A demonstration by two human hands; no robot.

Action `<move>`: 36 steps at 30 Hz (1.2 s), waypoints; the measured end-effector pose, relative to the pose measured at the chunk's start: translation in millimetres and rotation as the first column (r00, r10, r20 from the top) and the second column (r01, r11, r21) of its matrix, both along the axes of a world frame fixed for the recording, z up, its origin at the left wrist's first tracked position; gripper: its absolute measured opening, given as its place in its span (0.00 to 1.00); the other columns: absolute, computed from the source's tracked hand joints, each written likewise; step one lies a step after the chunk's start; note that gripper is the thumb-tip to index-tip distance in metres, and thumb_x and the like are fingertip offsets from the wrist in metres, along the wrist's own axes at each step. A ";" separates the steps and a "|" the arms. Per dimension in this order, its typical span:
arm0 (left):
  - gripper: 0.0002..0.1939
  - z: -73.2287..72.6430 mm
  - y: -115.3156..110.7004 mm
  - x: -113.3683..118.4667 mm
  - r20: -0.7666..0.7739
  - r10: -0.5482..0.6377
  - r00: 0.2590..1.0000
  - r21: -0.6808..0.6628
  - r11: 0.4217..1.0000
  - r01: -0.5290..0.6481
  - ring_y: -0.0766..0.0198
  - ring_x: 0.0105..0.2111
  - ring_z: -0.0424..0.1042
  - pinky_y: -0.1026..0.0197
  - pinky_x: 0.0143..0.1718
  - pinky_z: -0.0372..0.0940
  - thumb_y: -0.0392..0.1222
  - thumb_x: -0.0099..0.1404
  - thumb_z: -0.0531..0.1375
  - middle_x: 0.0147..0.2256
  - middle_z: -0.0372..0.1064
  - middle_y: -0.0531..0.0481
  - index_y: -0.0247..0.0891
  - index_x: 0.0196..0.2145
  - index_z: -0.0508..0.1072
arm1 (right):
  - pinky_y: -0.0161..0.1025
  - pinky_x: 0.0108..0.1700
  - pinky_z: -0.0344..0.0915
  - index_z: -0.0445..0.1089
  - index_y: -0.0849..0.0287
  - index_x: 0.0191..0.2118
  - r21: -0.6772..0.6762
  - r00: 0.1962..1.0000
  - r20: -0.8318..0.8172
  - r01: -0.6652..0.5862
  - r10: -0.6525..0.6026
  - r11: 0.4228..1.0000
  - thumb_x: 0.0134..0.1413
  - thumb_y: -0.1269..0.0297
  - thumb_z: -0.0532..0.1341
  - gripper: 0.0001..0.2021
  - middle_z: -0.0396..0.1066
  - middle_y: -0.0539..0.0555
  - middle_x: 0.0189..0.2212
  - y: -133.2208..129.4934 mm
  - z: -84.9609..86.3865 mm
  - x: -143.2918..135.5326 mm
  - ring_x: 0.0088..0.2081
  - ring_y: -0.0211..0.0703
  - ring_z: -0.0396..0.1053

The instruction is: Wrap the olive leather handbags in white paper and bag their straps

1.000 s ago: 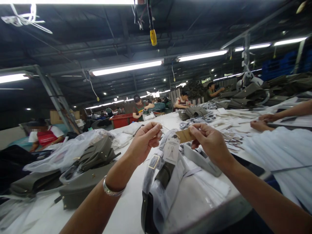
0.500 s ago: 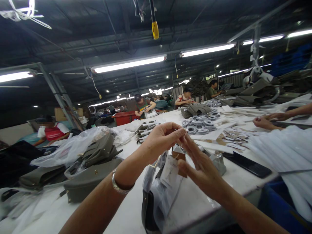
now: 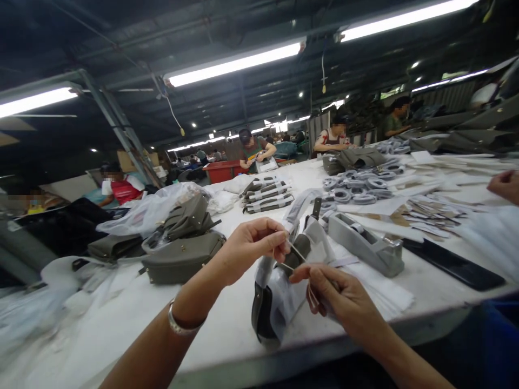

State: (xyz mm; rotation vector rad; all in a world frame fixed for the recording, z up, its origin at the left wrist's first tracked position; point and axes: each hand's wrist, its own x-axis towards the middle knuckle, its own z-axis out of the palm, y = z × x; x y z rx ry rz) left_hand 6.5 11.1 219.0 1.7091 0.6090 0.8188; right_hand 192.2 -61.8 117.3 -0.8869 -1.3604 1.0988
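Between my hands a thin white cord (image 3: 299, 252) is stretched in a loop. My left hand (image 3: 263, 240) pinches one end of it, fingertips closed. At the other end my right hand (image 3: 336, 294) is closed on the cord, with the edges of what look like tags (image 3: 312, 298) showing under its fingers. Just behind and below stands a dark olive bag (image 3: 263, 313), its handle and side wrapped in pale translucent film. Part of the bag is hidden by my hands.
A grey tape dispenser (image 3: 365, 243) and a black phone-like slab (image 3: 454, 265) lie to the right. Olive bags (image 3: 184, 256) sit left. Wrapped straps (image 3: 267, 197), rolled straps (image 3: 357, 186) and loose tags (image 3: 433, 213) lie beyond. A co-worker's hand (image 3: 505, 186) is at far right.
My hands have moved apart and the cord now shows taut between them. The white and brown tags that hung by my right hand are now mostly hidden under it. The view has shifted.
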 end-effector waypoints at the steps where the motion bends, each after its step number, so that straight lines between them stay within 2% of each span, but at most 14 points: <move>1: 0.14 -7.1 1.2 -7.9 -0.001 0.041 0.999 -0.016 0.999 -0.041 0.66 0.29 0.72 0.63 0.34 0.68 0.50 0.64 0.65 0.31 0.74 0.48 0.35 0.36 0.74 | 0.33 0.22 0.61 0.77 0.59 0.38 -0.046 0.999 0.038 -0.006 0.007 0.999 0.64 0.47 0.56 0.20 0.67 0.49 0.18 2.7 -5.7 -0.7 0.20 0.36 0.63; 2: 0.15 -14.2 3.3 -15.9 0.001 0.098 0.995 -0.028 0.995 -0.098 0.64 0.31 0.73 0.61 0.36 0.69 0.50 0.63 0.66 0.32 0.75 0.47 0.35 0.37 0.74 | 0.33 0.22 0.59 0.77 0.59 0.38 -0.087 0.997 0.072 -0.012 0.018 0.996 0.63 0.46 0.57 0.20 0.68 0.49 0.19 5.8 -11.2 -1.3 0.20 0.35 0.63; 5: 0.18 -36.3 13.3 -38.7 -0.001 0.311 0.950 -0.026 0.950 -0.311 0.62 0.37 0.74 0.60 0.40 0.68 0.53 0.63 0.65 0.37 0.76 0.45 0.36 0.41 0.74 | 0.32 0.20 0.58 0.77 0.59 0.39 -0.170 0.991 0.117 -0.039 0.060 0.985 0.61 0.45 0.58 0.21 0.76 0.54 0.31 17.0 -25.3 -3.3 0.20 0.34 0.64; 7: 0.19 -50.5 20.7 -50.0 -0.057 0.367 0.929 -0.009 0.930 -0.368 0.63 0.39 0.72 0.63 0.38 0.66 0.54 0.63 0.64 0.40 0.75 0.45 0.37 0.43 0.74 | 0.32 0.20 0.58 0.77 0.59 0.41 -0.201 0.990 0.115 -0.061 0.085 0.978 0.61 0.45 0.57 0.22 0.77 0.56 0.35 24.6 -30.9 -6.1 0.21 0.34 0.65; 10: 0.19 -66.6 28.0 -55.9 -0.192 0.259 0.946 -0.029 0.962 -0.270 0.64 0.34 0.70 0.66 0.30 0.61 0.54 0.60 0.66 0.36 0.75 0.46 0.35 0.40 0.77 | 0.32 0.19 0.58 0.77 0.60 0.45 -0.215 0.990 0.102 -0.079 0.102 0.974 0.61 0.44 0.58 0.23 0.77 0.56 0.34 34.7 -32.0 -13.2 0.21 0.34 0.66; 12: 0.18 -72.5 30.1 -52.4 -0.248 0.159 0.956 -0.063 0.982 -0.179 0.63 0.31 0.69 0.65 0.29 0.60 0.53 0.57 0.68 0.32 0.74 0.48 0.34 0.37 0.79 | 0.32 0.19 0.58 0.77 0.60 0.44 -0.173 0.990 0.120 -0.048 0.069 0.984 0.61 0.45 0.58 0.23 0.76 0.55 0.32 40.1 -27.5 -19.1 0.21 0.35 0.66; 16: 0.16 -74.7 33.2 -36.6 -0.285 0.081 0.955 -0.083 0.991 -0.109 0.59 0.35 0.70 0.62 0.35 0.63 0.46 0.49 0.72 0.32 0.74 0.49 0.35 0.35 0.80 | 0.35 0.24 0.62 0.76 0.60 0.32 0.016 0.951 0.293 0.095 -0.095 0.995 0.64 0.50 0.55 0.20 0.72 0.51 0.21 45.9 -10.1 -29.5 0.22 0.39 0.67; 19: 0.14 -73.2 35.8 -25.9 -0.267 0.058 0.962 -0.124 0.988 -0.095 0.60 0.32 0.69 0.62 0.33 0.62 0.44 0.48 0.72 0.30 0.74 0.50 0.35 0.32 0.80 | 0.37 0.29 0.64 0.74 0.59 0.29 0.173 0.896 0.397 0.143 -0.201 0.975 0.65 0.57 0.54 0.17 0.70 0.50 0.19 47.4 1.4 -33.6 0.23 0.41 0.69; 21: 0.13 -72.2 36.6 -22.3 -0.228 0.057 0.972 -0.164 0.982 -0.096 0.61 0.31 0.68 0.61 0.33 0.62 0.45 0.49 0.72 0.28 0.73 0.50 0.34 0.30 0.79 | 0.38 0.31 0.64 0.73 0.58 0.30 0.230 0.875 0.424 0.145 -0.233 0.962 0.65 0.59 0.54 0.16 0.72 0.51 0.21 48.3 4.6 -33.8 0.24 0.41 0.70; 24: 0.14 -71.9 35.6 -24.4 -0.159 0.065 0.985 -0.230 0.968 -0.101 0.62 0.31 0.69 0.61 0.36 0.63 0.45 0.49 0.73 0.26 0.71 0.51 0.34 0.27 0.77 | 0.38 0.31 0.66 0.75 0.59 0.32 0.206 0.873 0.439 0.131 -0.211 0.970 0.67 0.57 0.53 0.18 0.73 0.51 0.21 48.7 3.1 -30.8 0.24 0.42 0.71; 28: 0.15 -78.3 31.5 -38.1 -0.060 0.096 0.994 -0.335 0.936 -0.111 0.66 0.30 0.68 0.64 0.35 0.63 0.47 0.53 0.72 0.27 0.70 0.52 0.34 0.29 0.74 | 0.38 0.32 0.70 0.76 0.59 0.50 0.116 0.910 0.408 0.023 -0.069 0.993 0.66 0.57 0.56 0.16 0.75 0.51 0.23 43.0 -3.2 -26.0 0.26 0.43 0.73; 30: 0.16 -84.7 28.9 -45.7 -0.001 0.137 0.991 -0.387 0.914 -0.127 0.69 0.28 0.67 0.65 0.34 0.63 0.48 0.56 0.71 0.27 0.69 0.53 0.34 0.30 0.72 | 0.39 0.35 0.72 0.73 0.58 0.55 0.108 0.924 0.381 -0.017 -0.026 0.994 0.65 0.60 0.57 0.17 0.78 0.52 0.27 37.9 -7.1 -25.0 0.29 0.44 0.75; 33: 0.17 -94.6 24.0 -53.7 0.088 0.199 0.976 -0.453 0.881 -0.139 0.70 0.26 0.67 0.66 0.33 0.64 0.48 0.56 0.71 0.26 0.68 0.53 0.34 0.30 0.70 | 0.41 0.42 0.75 0.72 0.58 0.56 0.139 0.934 0.356 -0.036 -0.016 0.990 0.63 0.64 0.56 0.18 0.80 0.55 0.38 30.4 -14.4 -24.6 0.36 0.45 0.78; 36: 0.18 -100.9 18.1 -58.2 0.189 0.262 0.946 -0.504 0.853 -0.135 0.70 0.26 0.69 0.66 0.34 0.66 0.46 0.55 0.72 0.26 0.68 0.55 0.36 0.36 0.70 | 0.41 0.47 0.75 0.70 0.58 0.58 0.173 0.930 0.364 -0.026 -0.040 0.985 0.63 0.67 0.55 0.19 0.79 0.57 0.46 23.1 -22.1 -23.3 0.41 0.45 0.79</move>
